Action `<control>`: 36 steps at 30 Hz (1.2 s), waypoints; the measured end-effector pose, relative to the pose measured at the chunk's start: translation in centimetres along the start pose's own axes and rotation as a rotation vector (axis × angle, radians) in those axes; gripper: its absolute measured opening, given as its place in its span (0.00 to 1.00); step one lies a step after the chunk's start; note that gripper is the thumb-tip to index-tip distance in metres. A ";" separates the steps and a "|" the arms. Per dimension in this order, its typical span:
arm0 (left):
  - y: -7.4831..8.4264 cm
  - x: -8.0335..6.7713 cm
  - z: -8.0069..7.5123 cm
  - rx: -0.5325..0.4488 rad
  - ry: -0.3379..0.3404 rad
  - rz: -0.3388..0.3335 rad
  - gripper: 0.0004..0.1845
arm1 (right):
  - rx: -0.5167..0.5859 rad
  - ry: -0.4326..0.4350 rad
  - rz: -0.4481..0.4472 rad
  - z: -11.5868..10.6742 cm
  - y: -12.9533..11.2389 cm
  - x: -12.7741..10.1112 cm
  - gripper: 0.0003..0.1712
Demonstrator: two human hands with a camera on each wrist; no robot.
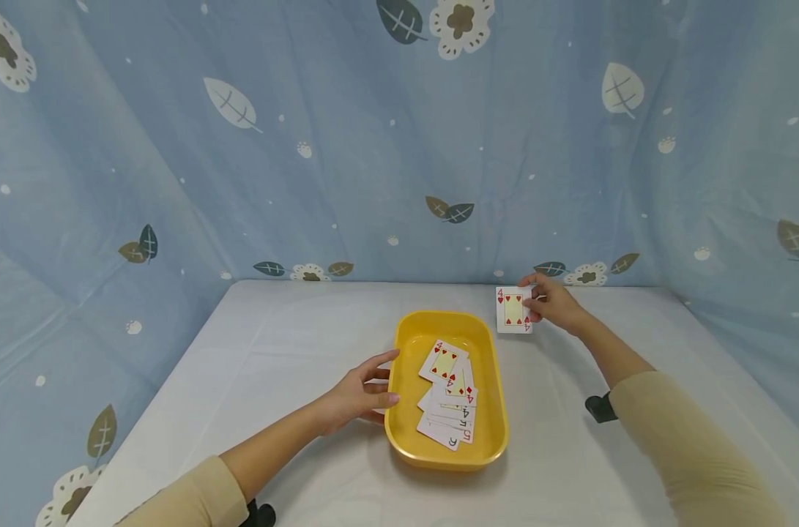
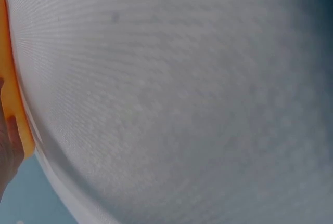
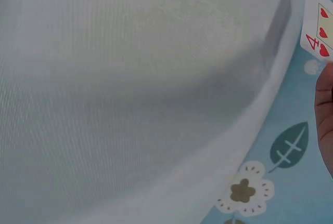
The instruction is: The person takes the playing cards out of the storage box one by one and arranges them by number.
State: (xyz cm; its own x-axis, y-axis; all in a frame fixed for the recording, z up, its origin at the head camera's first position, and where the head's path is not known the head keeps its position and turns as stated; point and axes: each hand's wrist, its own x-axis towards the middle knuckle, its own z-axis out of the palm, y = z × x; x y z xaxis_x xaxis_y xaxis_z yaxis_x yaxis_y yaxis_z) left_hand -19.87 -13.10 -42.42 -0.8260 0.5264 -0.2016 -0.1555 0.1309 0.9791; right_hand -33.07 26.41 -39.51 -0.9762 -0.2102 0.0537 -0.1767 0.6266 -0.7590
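Note:
Pinched between the thumb and fingers of my right hand (image 1: 552,301) is a playing card (image 1: 514,310), the four of hearts, face toward me near the table's back edge. The right wrist view shows the same four of hearts (image 3: 320,26) upright above the fingertips. My left hand (image 1: 359,391) rests spread against the left side of a yellow plastic tub (image 1: 496,410), its thumb tip at the rim. Several overlapping playing cards (image 1: 444,360) lie face up in the tub, another four of hearts and a four of diamonds among them.
A white cloth (image 1: 294,322) covers the table. Behind and beside it hangs a blue curtain (image 1: 346,183) with leaves and flowers. A black wrist device (image 1: 600,408) sits under the right sleeve; another (image 1: 262,514) shows by the left sleeve.

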 end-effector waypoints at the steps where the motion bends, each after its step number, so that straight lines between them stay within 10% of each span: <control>1: 0.0 0.0 0.0 0.000 0.000 -0.001 0.41 | 0.000 0.001 -0.001 0.1 0.2 0.1 0.20; 36: -0.5 0.0 -0.4 -0.013 -0.023 0.008 0.41 | -0.277 -0.079 0.274 3.5 1.7 2.6 0.39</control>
State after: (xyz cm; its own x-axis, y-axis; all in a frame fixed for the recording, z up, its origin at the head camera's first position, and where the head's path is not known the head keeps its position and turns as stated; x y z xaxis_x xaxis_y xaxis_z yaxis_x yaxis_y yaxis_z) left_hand -20.07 -13.49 -42.86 -0.8143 0.5469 -0.1945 -0.1565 0.1159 0.9809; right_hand -35.50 24.29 -42.91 -0.9811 -0.0573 -0.1848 0.0512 0.8440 -0.5338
